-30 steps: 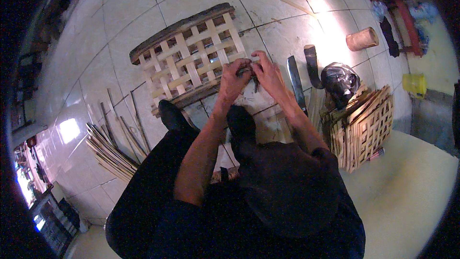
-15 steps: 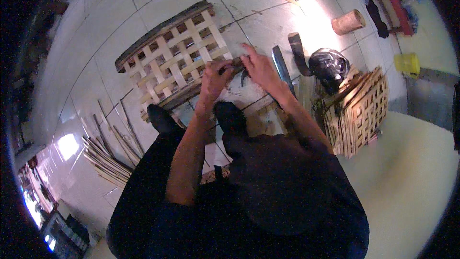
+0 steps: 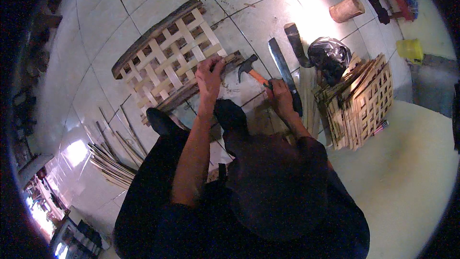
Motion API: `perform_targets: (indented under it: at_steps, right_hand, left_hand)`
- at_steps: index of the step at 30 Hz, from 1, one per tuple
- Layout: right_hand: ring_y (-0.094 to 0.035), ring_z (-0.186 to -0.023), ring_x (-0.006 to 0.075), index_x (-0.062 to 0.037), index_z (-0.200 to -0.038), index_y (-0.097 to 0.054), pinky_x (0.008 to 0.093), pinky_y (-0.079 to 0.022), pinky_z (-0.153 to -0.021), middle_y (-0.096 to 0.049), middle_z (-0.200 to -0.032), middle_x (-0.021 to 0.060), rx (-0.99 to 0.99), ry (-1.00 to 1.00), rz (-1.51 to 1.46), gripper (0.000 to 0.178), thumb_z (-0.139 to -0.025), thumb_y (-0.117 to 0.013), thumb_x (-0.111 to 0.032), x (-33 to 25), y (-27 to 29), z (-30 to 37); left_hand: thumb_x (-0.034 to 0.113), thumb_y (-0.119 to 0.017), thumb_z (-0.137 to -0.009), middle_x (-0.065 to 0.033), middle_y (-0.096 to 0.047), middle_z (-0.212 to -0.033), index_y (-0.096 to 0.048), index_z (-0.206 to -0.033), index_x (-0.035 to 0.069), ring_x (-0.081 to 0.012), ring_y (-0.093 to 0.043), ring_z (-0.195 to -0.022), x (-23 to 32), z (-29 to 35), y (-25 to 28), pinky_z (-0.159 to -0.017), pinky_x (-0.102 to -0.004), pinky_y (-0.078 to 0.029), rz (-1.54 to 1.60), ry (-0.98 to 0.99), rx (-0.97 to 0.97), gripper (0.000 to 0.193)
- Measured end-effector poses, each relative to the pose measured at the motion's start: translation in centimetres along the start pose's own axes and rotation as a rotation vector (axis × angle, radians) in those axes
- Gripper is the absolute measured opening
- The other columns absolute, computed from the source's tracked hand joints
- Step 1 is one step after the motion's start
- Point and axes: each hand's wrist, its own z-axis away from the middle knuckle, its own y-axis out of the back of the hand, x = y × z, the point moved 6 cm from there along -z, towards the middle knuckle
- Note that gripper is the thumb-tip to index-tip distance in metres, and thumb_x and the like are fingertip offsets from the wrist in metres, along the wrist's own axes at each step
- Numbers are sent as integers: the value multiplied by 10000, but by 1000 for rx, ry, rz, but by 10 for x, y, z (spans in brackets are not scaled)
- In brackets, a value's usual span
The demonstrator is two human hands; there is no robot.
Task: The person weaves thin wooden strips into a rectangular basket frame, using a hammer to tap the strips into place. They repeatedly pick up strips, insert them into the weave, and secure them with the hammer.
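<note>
A woven panel [image 3: 165, 67] of pale flat strips lies on the floor ahead of me, with dark wooden bars along its far and near edges. At the right end of the near bar [image 3: 233, 58], my left hand [image 3: 209, 76] rests with thumb and fingertips pinched together. Whatever is between those fingertips is too small to make out. My right hand [image 3: 281, 97] is wrapped round the orange handle of a claw hammer [image 3: 248, 66]. The hammer's dark head is just right of the bar's end, apart from my left hand.
Right of the hammer lie a long blade [image 3: 282, 69], a dark curved piece [image 3: 296, 43] and a black plastic bag [image 3: 329, 55]. Stacked woven panels [image 3: 357, 105] stand farther right. A wooden cylinder [image 3: 347, 9] lies beyond; thin strips [image 3: 112, 165] lie at left.
My right hand has left the bar's end, come back toward me and taken hold of the hammer. My left hand stays pinched at the bar. The view has shifted slightly.
</note>
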Motion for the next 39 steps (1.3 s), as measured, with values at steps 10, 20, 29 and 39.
perform_targets:
  at_steps: [10, 20, 29, 39]
  right_hand:
    - [-630, -837, 356, -17, -1094, -529, 422, -475, -739, -640, -900, 196, -72, -357, -285, 267, -964, -504, -249, -6, 16, 48]
    - [-640, -846, 325, -23, -1188, -520, 422, -487, -755, -649, -932, 190, 63, -297, -455, 376, -940, -531, -304, -37, 39, 32]
    - [-587, -571, 224, -23, -1266, -460, 356, -455, -560, -579, -674, 130, 92, 86, -514, 364, -952, -525, -195, -92, 53, -5]
    - [-595, -691, 473, -48, -1203, -414, 539, -431, -573, -601, -768, 262, -6, -14, -422, 288, -992, -442, -243, -112, 51, -26]
  left_hand:
    - [129, -694, -769, -106, -667, -938, -689, -854, 39, -287, -576, -890, 25, 6, -6, -832, -367, -430, -243, -242, 119, 124]
    - [113, -685, -765, -110, -649, -949, -677, -856, 36, -308, -572, -895, 26, 6, -12, -840, -393, -428, -314, -362, 129, 120]
    - [76, -694, -748, -109, -644, -965, -672, -863, 27, -301, -575, -912, 14, 10, -23, -826, -394, -469, -495, -591, 163, 128]
    - [118, -667, -777, -118, -646, -1047, -679, -921, 37, -315, -578, -984, 19, 14, -19, -872, -428, -426, -345, -413, 172, 165]
